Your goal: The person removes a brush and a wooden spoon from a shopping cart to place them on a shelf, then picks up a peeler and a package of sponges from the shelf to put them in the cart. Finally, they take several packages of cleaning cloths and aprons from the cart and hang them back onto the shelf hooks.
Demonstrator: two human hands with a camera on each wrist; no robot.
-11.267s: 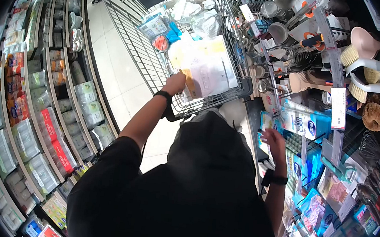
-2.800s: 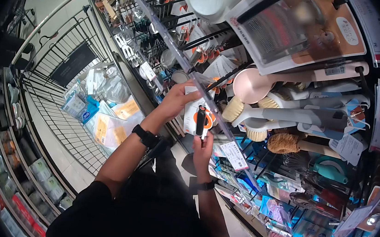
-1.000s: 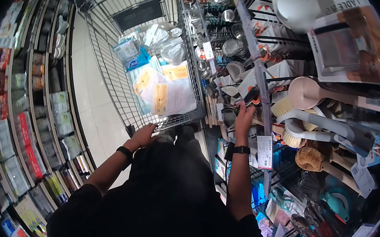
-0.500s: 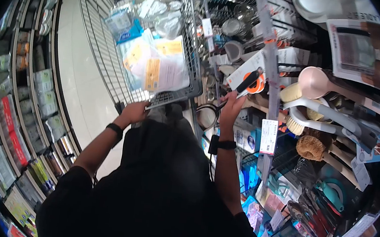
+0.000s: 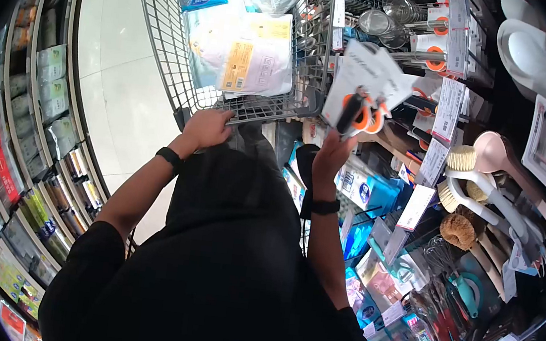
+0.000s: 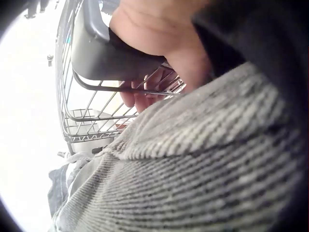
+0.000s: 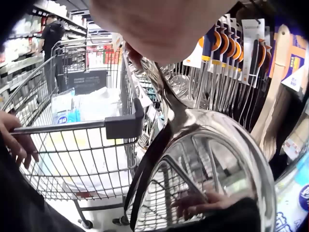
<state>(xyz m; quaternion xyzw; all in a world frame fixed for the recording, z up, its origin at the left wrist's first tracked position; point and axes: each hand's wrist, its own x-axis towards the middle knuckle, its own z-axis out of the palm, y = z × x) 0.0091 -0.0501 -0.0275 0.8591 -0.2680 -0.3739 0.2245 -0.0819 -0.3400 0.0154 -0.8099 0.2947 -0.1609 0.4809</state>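
Observation:
My left hand [image 5: 207,129] grips the grey handlebar [image 5: 272,115] of a wire shopping cart; in the left wrist view its fingers [image 6: 140,99] hang curled past the bar. My right hand [image 5: 333,157] holds a polished steel ladle [image 7: 186,118] by its long shaft, bowl down. The bowl looks large in the right wrist view and mirrors a hand and cart wires. In the head view the ladle's black handle [image 5: 350,115] points up, with an orange ring and a white card [image 5: 366,70]. A second card and ring overlap it there.
Flat plastic packs [image 5: 252,52] and clear-wrapped items lie in the cart. Carded utensils hang on the right rack, with brushes [image 5: 494,187] and a pink ladle [image 5: 497,154] below. Stocked shelves [image 5: 6,142] line the left. A person in black [image 7: 52,34] stands beyond the cart.
The right hand reached to the rack and now holds the ladle nearer the body, its card fully in sight. The left hand stays on the handlebar. The view has turned toward the rack.

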